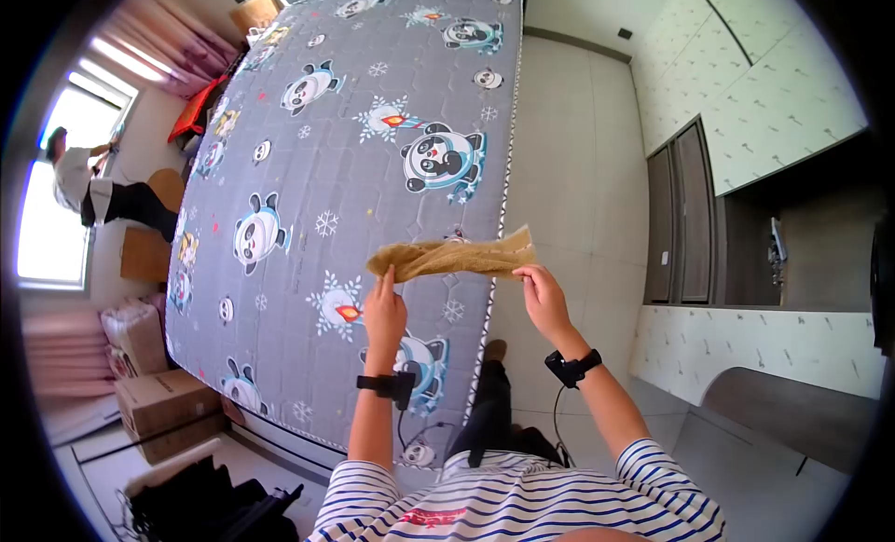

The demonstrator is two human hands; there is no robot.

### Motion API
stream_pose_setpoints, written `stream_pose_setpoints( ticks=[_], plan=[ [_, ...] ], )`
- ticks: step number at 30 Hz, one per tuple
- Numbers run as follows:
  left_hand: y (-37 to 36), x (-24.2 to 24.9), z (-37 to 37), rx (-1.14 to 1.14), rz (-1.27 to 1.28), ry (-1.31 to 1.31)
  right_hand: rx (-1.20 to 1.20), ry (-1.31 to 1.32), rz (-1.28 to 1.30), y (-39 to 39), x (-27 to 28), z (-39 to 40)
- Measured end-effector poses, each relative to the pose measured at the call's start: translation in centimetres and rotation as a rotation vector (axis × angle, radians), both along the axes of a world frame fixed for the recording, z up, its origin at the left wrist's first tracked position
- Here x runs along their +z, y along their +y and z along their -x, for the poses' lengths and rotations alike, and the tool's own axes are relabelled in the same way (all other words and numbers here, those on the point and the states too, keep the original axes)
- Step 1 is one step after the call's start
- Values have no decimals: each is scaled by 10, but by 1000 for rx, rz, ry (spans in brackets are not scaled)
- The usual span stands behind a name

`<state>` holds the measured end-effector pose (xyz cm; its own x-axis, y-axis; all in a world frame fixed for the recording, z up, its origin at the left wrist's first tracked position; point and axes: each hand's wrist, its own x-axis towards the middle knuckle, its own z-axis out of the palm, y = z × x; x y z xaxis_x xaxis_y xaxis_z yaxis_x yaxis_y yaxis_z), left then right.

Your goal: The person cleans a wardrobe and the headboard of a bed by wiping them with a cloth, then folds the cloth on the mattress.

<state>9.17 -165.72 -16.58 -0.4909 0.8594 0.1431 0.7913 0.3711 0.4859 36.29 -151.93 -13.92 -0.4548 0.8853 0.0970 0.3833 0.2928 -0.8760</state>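
A mustard-brown fuzzy cloth point(457, 259), perhaps a towel, is stretched out sideways in front of me. My left hand point(384, 309) pinches its bunched left end, while my right hand point(543, 298) grips the lower corner at its right end. Most of the cloth hangs above the right edge of a bed with a grey panda-print quilted cover point(317, 160). Its right end reaches out past the bed over the floor. Pale stitching runs near that end. Both wrists wear black bands with small devices and cables.
Another person point(93, 183) stands by the window at the far left. Cardboard boxes point(168, 407) sit at the lower left, near a black chair point(210, 500). A tiled floor point(578, 169) separates the bed from a patterned cabinet point(774, 104) and a dark desk point(792, 411).
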Motion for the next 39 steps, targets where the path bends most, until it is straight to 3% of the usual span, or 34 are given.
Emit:
stream_pose_setpoints(
  ticks=[1,3,4,5,7,8,10,11,12,13,15,16,18,24,39],
  plan=[
    [10,-23,9,29,107,-43,6,-44,46,6,-16,16],
    [19,-99,31,-56,52,-19,4,-82,122,13,-60,47],
    [26,-107,34,-95,322,95,15,-165,13,12,-87,61],
    [31,-127,41,-111,342,93,24,-252,-96,12,-117,72],
    [28,-197,56,-243,294,103,55,-345,28,12,-162,94],
    [19,-232,60,-267,388,64,32,-420,-30,12,-183,105],
    [13,-256,55,-222,388,82,26,-521,-55,7,-232,121],
    [11,-260,48,-161,360,129,46,-559,-18,3,-251,128],
    [14,-262,50,-177,200,212,-32,-649,-168,-3,-266,135],
    [11,-263,48,-192,271,152,-85,-722,-304,-15,-274,138],
    [9,-247,49,-206,474,98,-116,-701,-292,-17,-281,136],
    [14,-253,46,-196,296,166,-119,-698,-260,-23,-282,132],
    [0,-260,40,-208,285,179,-122,-669,-354,-21,-283,124],
    [8,-260,50,-229,375,170,-138,-669,-323,-18,-284,131],
    [8,-267,49,-241,301,277,-194,-571,-338,-15,-273,130]
  ],
)
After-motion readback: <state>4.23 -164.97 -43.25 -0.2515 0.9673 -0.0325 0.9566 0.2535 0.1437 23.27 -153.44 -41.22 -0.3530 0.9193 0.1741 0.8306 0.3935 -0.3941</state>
